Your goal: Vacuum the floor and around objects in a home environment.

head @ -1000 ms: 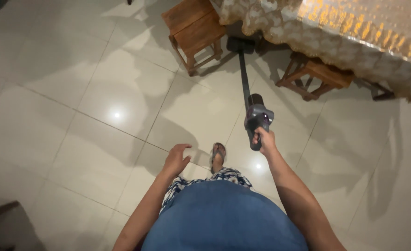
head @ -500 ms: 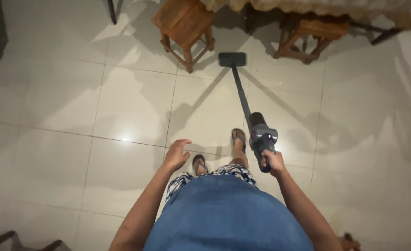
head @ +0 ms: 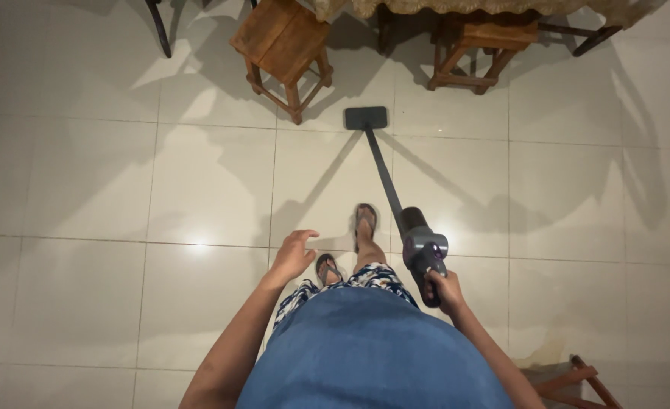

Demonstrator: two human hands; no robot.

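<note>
My right hand (head: 444, 288) grips the handle of a dark grey stick vacuum (head: 421, 244). Its thin tube runs up and left to a flat floor head (head: 365, 117) resting on the pale tiles, just short of the stools. My left hand (head: 293, 254) hangs free beside my body with its fingers spread and nothing in it. Both my feet in sandals (head: 364, 221) show between the hands, above my blue top.
Two wooden stools stand ahead, one at upper left (head: 280, 42) and one (head: 486, 38) partly under a table with a patterned cloth (head: 456, 6). A dark chair leg (head: 158, 26) is at the top left. Wooden furniture (head: 577, 379) pokes in at the bottom right.
The vacuum head has been pulled back from under the table toward me, onto open tiles. I have stepped backward, and the table and stools have slid to the top of the view.
</note>
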